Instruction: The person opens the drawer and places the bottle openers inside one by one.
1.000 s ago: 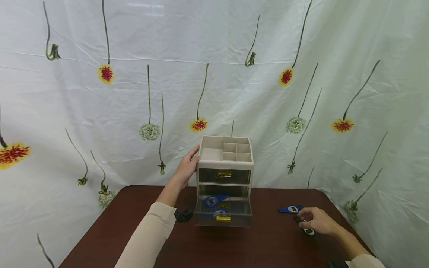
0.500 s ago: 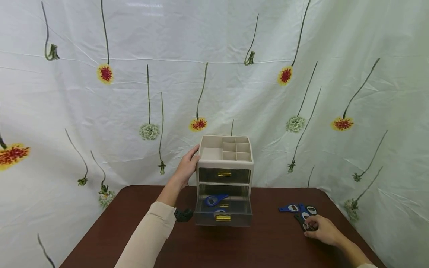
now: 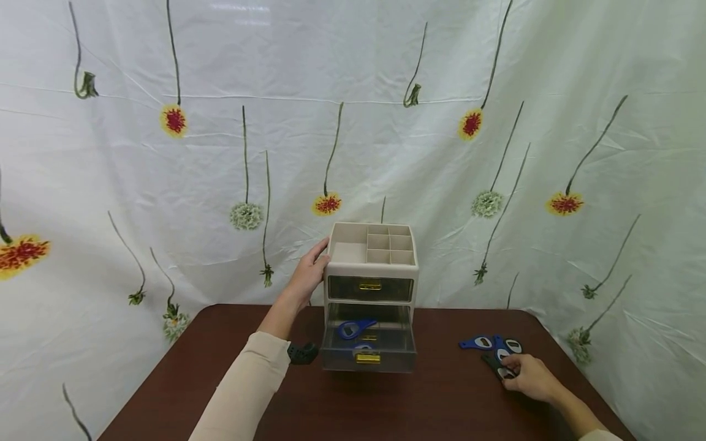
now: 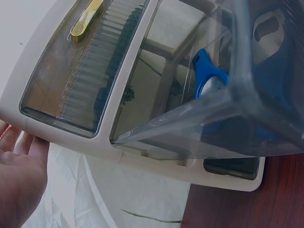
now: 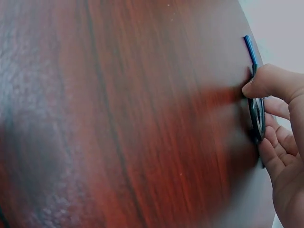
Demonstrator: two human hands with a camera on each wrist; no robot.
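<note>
My left hand [image 3: 306, 278] rests on the left side of a cream drawer organizer [image 3: 344, 270], fingers fairly straight against its upper side. The clear middle drawer [image 3: 337, 364] is pulled out. In it lies a blue bottle opener [image 3: 349, 331], with another blue one [image 4: 280, 71] nearer the drawer front. At the right of the table, my right hand [image 3: 532, 378] pinches a black bottle opener [image 3: 490, 361] between thumb and fingers, low over the wood. Beside it lie two blue bottle openers and a dark one [image 3: 513, 346]. Fingers hide part of the black opener.
The organizer's top tray [image 3: 349, 252] has several compartments. The top drawer [image 3: 347, 289] is closed, with a gold handle. A dark brown table [image 3: 430, 404] bears everything, and a flower-printed white cloth [image 3: 386, 153] hangs behind it.
My right hand has come down and slightly right, closer to the black bottle opener, uncovering the blue and dark ones behind it. The left hand and the drawer have stayed put.
</note>
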